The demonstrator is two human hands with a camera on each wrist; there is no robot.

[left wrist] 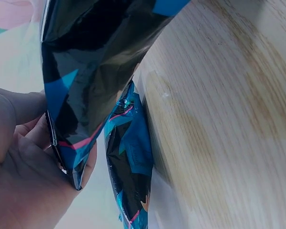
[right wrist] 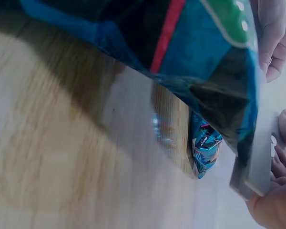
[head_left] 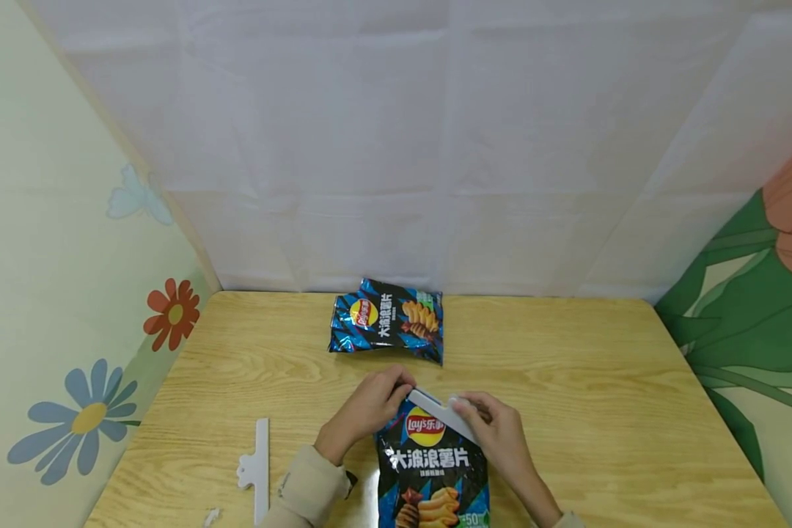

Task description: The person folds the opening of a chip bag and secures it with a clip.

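A black and blue potato chip bag [head_left: 429,477] stands in front of me, its top edge raised. My left hand [head_left: 369,407] pinches the bag's top left corner; in the left wrist view thumb and fingers [left wrist: 19,109] close on the foil there. A white sealing clip [head_left: 435,411] lies across the top edge of the bag. My right hand [head_left: 501,436] holds this clip by its handle, the thumb on the near side. In the right wrist view the clip's two bars [right wrist: 260,164] straddle the foil at the bag's corner.
A second chip bag [head_left: 386,320] lies on its side at the back of the wooden table [head_left: 567,381]. Another white clip [head_left: 259,469] is on the left, with a small whitish piece [head_left: 211,517] near the front edge. A white cloth [head_left: 343,147] hangs behind.
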